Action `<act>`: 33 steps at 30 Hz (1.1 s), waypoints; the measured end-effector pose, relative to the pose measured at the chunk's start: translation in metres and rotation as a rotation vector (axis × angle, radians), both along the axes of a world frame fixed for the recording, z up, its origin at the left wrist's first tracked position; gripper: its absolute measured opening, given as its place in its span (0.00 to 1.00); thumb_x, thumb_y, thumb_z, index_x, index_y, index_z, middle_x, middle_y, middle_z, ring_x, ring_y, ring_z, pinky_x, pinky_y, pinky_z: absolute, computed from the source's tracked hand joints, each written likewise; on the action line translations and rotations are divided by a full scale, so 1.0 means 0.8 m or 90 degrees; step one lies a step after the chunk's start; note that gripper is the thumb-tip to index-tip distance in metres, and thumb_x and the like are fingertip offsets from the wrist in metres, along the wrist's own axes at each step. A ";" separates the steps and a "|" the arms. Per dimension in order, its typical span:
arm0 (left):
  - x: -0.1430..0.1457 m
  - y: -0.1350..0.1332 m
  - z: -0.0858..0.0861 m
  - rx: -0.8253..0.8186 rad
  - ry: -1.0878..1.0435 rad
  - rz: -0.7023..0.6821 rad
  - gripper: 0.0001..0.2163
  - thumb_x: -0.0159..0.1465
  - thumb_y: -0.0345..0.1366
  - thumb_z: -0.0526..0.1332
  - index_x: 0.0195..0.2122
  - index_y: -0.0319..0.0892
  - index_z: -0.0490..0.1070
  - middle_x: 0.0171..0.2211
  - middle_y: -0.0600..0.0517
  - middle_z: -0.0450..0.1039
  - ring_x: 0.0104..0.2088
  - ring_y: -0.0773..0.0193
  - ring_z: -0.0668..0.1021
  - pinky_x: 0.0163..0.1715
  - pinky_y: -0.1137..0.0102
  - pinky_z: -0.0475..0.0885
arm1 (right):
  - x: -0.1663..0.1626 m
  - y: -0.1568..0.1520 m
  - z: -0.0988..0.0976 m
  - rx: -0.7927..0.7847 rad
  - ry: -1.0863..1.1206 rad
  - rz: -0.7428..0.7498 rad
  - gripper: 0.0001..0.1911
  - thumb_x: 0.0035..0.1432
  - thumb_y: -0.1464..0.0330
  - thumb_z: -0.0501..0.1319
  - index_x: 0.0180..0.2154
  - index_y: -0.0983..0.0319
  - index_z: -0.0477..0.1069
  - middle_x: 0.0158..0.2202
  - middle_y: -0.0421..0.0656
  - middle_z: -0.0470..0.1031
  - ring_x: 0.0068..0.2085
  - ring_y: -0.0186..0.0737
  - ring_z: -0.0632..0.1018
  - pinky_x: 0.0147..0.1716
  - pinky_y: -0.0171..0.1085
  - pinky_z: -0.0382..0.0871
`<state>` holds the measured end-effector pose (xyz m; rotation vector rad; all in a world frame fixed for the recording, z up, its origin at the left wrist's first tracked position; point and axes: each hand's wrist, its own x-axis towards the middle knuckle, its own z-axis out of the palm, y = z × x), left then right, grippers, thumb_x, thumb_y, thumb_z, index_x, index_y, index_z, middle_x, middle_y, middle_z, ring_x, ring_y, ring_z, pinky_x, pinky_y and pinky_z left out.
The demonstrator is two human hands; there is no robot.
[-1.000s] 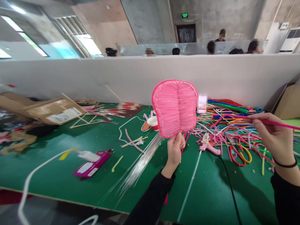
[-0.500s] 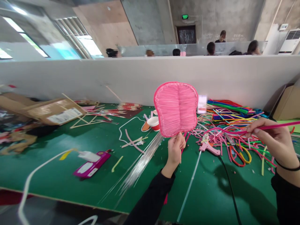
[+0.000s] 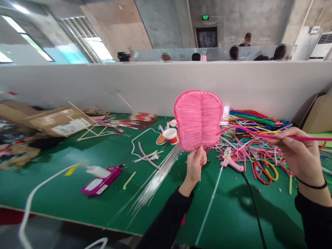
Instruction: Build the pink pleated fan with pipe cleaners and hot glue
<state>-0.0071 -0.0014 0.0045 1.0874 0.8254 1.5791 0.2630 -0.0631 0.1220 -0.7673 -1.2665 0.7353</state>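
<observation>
You're in a craft workshop. Evid.: your green tabletop (image 3: 64,193) carries a glue gun (image 3: 232,164) & scissors (image 3: 275,170) R of ctr., coloured craft stems (image 3: 255,118) heaped toward the far R corner, a wire bundle (image 3: 155,183) running toward the near edge & a cardbd. box (image 3: 61,119) by the far L corner. Partition (image 3: 103,86) along the far edge, several ppl. (image 3: 233,52) beyond. Bare conc. wall (image 3: 166,24), lit exit sign (image 3: 205,17).

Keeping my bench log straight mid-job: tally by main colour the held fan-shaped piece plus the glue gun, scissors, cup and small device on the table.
Pink: 2 (fan-shaped piece in the left hand; glue gun)
Red and yellow: 1 (scissors, by handles)
Red and white: 1 (cup)
Purple: 1 (small device)
Total: 5
</observation>
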 end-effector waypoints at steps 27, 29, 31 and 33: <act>0.002 0.000 -0.003 0.002 0.011 -0.045 0.28 0.61 0.56 0.66 0.19 0.43 0.53 0.17 0.61 0.47 0.17 0.76 0.51 0.16 0.74 0.45 | -0.014 -0.001 0.005 0.040 0.030 -0.024 0.05 0.62 0.67 0.65 0.37 0.54 0.81 0.36 0.40 0.83 0.42 0.41 0.85 0.49 0.42 0.79; 0.002 0.000 -0.003 0.003 0.012 -0.045 0.28 0.61 0.56 0.65 0.19 0.43 0.53 0.17 0.61 0.47 0.17 0.76 0.51 0.17 0.74 0.45 | -0.009 -0.001 0.004 0.038 0.025 -0.023 0.05 0.61 0.67 0.65 0.37 0.54 0.81 0.35 0.40 0.83 0.40 0.40 0.85 0.46 0.39 0.79; 0.001 0.000 -0.003 0.004 0.013 -0.044 0.28 0.61 0.56 0.65 0.19 0.43 0.53 0.17 0.61 0.47 0.17 0.75 0.51 0.17 0.74 0.45 | -0.003 0.003 0.000 0.026 0.002 -0.051 0.05 0.61 0.65 0.66 0.38 0.54 0.81 0.34 0.39 0.83 0.39 0.39 0.84 0.44 0.38 0.80; 0.001 0.000 -0.003 0.008 0.016 -0.039 0.28 0.61 0.56 0.65 0.19 0.43 0.53 0.17 0.61 0.47 0.17 0.75 0.51 0.16 0.74 0.45 | 0.001 0.010 -0.007 0.020 -0.058 -0.107 0.06 0.63 0.63 0.65 0.40 0.54 0.80 0.36 0.39 0.83 0.38 0.38 0.84 0.42 0.39 0.80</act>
